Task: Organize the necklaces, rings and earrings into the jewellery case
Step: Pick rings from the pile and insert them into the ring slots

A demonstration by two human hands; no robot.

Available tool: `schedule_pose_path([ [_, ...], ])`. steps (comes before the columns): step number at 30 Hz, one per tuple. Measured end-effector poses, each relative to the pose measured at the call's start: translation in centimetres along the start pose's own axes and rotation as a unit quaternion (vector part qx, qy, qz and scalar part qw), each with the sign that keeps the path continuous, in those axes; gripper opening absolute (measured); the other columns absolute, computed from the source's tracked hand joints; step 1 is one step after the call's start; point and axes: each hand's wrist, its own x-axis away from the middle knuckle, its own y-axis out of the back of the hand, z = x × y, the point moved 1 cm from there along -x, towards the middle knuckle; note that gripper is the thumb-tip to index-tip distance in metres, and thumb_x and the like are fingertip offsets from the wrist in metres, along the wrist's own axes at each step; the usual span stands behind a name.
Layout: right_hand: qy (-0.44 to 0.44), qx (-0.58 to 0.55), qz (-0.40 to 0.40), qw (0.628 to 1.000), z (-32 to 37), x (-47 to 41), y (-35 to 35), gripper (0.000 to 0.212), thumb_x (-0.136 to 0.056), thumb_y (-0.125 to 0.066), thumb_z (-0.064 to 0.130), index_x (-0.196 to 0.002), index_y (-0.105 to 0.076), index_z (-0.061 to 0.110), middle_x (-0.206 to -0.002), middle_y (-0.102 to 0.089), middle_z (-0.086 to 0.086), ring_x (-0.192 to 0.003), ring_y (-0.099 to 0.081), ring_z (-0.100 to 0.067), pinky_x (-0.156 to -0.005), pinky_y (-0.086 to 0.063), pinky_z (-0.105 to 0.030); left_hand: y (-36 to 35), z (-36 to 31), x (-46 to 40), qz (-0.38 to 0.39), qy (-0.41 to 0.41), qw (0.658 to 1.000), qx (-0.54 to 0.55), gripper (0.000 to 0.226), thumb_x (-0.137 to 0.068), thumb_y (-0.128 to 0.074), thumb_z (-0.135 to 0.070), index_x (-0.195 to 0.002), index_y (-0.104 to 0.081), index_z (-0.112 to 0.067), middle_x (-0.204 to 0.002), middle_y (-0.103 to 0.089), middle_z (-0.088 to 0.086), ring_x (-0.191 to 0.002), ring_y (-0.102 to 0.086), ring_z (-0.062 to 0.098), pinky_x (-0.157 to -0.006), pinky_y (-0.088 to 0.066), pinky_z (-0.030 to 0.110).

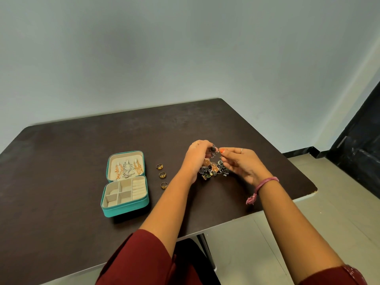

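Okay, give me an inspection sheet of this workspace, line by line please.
Surface: dark table, bare around the items.
Job's things: teal jewellery case open, necklaces hung in its lid; three gold rings beside it; earring pile under the hands.
Clutter: nothing seen.
Grips: left hand and right hand each pinch at a dark earring lifted above the pile.
Cables: nothing seen.
Surroundings: pale wall, tiled floor.
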Motion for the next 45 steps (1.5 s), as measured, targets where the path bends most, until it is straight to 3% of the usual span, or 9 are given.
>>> schedule_pose_path([
  [5,0.016,0.036,-0.023,0.999,-0.5,-0.4,0.5,0.010,-0.088,-0.064,0.007,-0.096,-0.070,0.005,-0.076,-0.068,-0.004,-0.065,-0.062,-0.006,-0.062,-0.055,-0.016,0.0,0.1,-0.4,0.000,-0.010,1.000,-0.027,0.008,-0.088,-0.053,-0.018,-0.081,-0.058,-0.018,-0.077,-0.065,-0.005,-0.065,-0.052,0.006,-0.052,-0.036,0.020],
  [10,0.067,0.138,-0.081,0.985,-0.5,-1.0,1.5,0.008,-0.088,-0.064,0.008,-0.092,-0.071,0.007,-0.077,-0.068,-0.008,-0.068,-0.062,-0.012,-0.061,-0.054,-0.020,0.1,1.1,-0.9,-0.019,-0.040,0.985,-0.165,0.005,-0.081,-0.063,-0.020,-0.081,-0.069,-0.020,-0.084,-0.069,-0.005,-0.074,-0.057,0.007,-0.065,-0.044,0.022],
  [14,0.077,0.167,-0.099,0.978,-0.5,-1.1,2.0,0.008,-0.088,-0.065,0.009,-0.092,-0.072,0.007,-0.078,-0.069,-0.010,-0.068,-0.062,-0.012,-0.066,-0.055,-0.025,-0.1,1.3,-1.1,-0.026,-0.070,0.965,-0.251,0.010,-0.084,-0.064,-0.023,-0.087,-0.072,-0.019,-0.086,-0.068,-0.005,-0.079,-0.059,0.007,-0.065,-0.044,0.018],
  [19,0.082,0.177,-0.101,0.976,-0.4,-1.0,2.0,0.007,-0.088,-0.065,0.011,-0.088,-0.072,0.011,-0.080,-0.070,-0.010,-0.070,-0.064,-0.013,-0.073,-0.057,-0.031,-0.3,1.3,-1.5,-0.023,-0.091,0.935,-0.341,0.014,-0.088,-0.059,-0.027,-0.090,-0.072,-0.020,-0.091,-0.068,-0.006,-0.092,-0.061,0.012,-0.082,-0.048,0.028],
  [23,0.095,0.187,-0.096,0.973,-0.3,-0.9,1.9,0.007,-0.088,-0.066,0.011,-0.086,-0.072,0.013,-0.083,-0.072,-0.011,-0.072,-0.065,-0.013,-0.072,-0.057,-0.029,-0.1,1.3,-1.5,-0.021,-0.102,0.932,-0.346,0.018,-0.092,-0.056,-0.026,-0.097,-0.071,-0.018,-0.098,-0.069,-0.005,-0.092,-0.060,0.010,-0.082,-0.047,0.026],
  [28,0.108,0.196,-0.087,0.971,-0.1,-0.7,1.8,0.007,-0.086,-0.067,0.009,-0.084,-0.072,0.013,-0.082,-0.072,-0.011,-0.071,-0.066,-0.013,-0.068,-0.056,-0.025,0.7,1.5,-0.4,-0.061,-0.112,0.954,-0.270,0.020,-0.095,-0.052,-0.024,-0.105,-0.068,-0.016,-0.082,-0.061,-0.011,-0.062,-0.055,-0.007,-0.057,-0.038,0.006],
  [31,0.104,0.198,-0.076,0.972,0.0,-0.6,1.5,0.005,-0.086,-0.067,0.008,-0.087,-0.072,0.007,-0.081,-0.072,-0.011,-0.071,-0.067,-0.014,-0.067,-0.056,-0.024,1.5,1.9,0.8,-0.089,-0.126,0.957,-0.248,0.016,-0.094,-0.053,-0.024,-0.098,-0.067,-0.019,-0.086,-0.063,-0.008,-0.071,-0.055,-0.005,-0.059,-0.038,0.002],
  [37,0.106,0.207,-0.055,0.971,0.0,0.0,0.4,0.006,-0.086,-0.067,0.008,-0.089,-0.071,0.005,-0.084,-0.072,-0.013,-0.073,-0.068,-0.015,-0.068,-0.058,-0.024,3.1,2.9,4.9,-0.104,-0.172,0.948,-0.248,0.011,-0.093,-0.056,-0.023,-0.094,-0.067,-0.026,-0.091,-0.064,-0.008,-0.076,-0.056,-0.007,-0.065,-0.038,0.005],
  [45,0.076,0.247,0.021,0.966,0.5,1.6,-2.3,0.009,-0.086,-0.066,0.007,-0.093,-0.071,0.003,-0.080,-0.070,-0.008,-0.067,-0.066,-0.010,-0.061,-0.057,-0.019,5.8,5.2,11.7,-0.091,-0.157,0.899,-0.399,0.017,-0.096,-0.049,-0.036,-0.097,-0.064,-0.027,-0.083,-0.061,-0.011,-0.066,-0.055,0.005,-0.065,-0.046,0.024],
])
